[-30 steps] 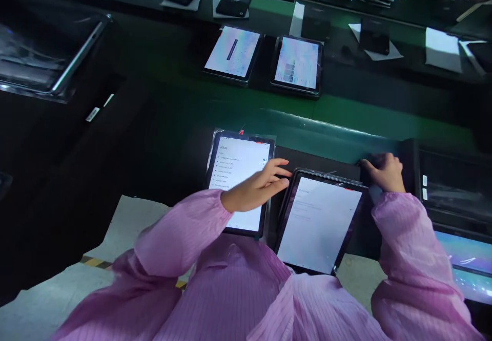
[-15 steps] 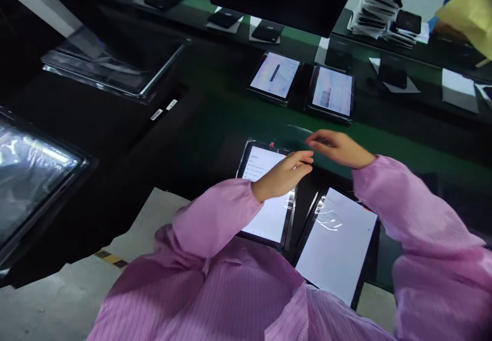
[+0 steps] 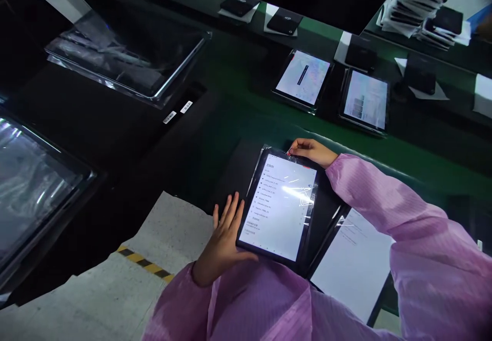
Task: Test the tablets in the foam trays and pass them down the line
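While the right hand (image 3: pixel 313 150) pinches the red tab (image 3: pixel 288 152) at the tablet's top edge, the left hand (image 3: pixel 223 243) sits at its lower left corner. Right grip: fingertips brought together, tab looks caught between them. Left grip: fingers spread wide, thumb toward the bottom edge, nothing held; can't tell if it presses on the edge.

Tablet (image 3: pixel 282 210) lies face up on the dark bench (image 3: pixel 226 172), right in front of the person's torso, between the hands. Screen lit white, text list with a toggle near upper right. Clear film (image 3: pixel 311 205) sticks out past its right side, glare on it.

Just to its right: second tablet (image 3: pixel 353 254), also lit white, few lines of text, upper right part hidden by the right sleeve (image 3: pixel 388 203). Further back on the green mat (image 3: pixel 238 95): third tablet (image 3: pixel 302 77) with a dark bar on screen, fourth tablet (image 3: pixel 365 98) beside it, both lit. Left of them, two labels (image 3: pixel 186 107); further left, a wrapped panel (image 3: pixel 31 197).
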`<state>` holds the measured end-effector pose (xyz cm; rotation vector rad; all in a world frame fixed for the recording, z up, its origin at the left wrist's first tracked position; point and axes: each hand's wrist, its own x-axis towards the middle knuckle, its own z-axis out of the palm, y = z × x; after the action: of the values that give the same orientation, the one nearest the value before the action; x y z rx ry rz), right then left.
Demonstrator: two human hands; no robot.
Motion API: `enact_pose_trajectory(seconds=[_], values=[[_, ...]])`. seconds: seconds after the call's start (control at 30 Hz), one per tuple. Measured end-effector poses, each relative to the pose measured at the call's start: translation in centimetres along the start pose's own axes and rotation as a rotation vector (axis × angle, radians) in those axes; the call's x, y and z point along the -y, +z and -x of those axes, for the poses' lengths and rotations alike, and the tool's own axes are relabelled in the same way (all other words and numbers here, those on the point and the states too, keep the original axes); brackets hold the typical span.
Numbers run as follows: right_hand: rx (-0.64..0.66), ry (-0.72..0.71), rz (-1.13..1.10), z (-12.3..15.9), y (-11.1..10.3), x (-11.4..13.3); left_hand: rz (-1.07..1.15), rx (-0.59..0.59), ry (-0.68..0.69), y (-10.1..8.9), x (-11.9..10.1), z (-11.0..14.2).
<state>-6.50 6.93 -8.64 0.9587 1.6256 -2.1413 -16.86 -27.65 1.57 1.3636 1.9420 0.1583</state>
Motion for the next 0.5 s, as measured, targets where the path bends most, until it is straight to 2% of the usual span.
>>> enact_pose_trajectory(seconds=[0.23,0.43,0.5], values=[[0.018,0.018,-0.117,-0.55,0.5,-0.28,0.045,0.009,-0.036,-0.36,-0.2,-0.21],[0.036,0.007,-0.171,-0.67,0.5,-0.4,0.021,0.045,-0.085,0.45,-0.16,0.35],[0.04,0.007,-0.187,-0.64,0.34,-0.42,0.044,0.076,-0.105,-0.33,0.1,0.6]])
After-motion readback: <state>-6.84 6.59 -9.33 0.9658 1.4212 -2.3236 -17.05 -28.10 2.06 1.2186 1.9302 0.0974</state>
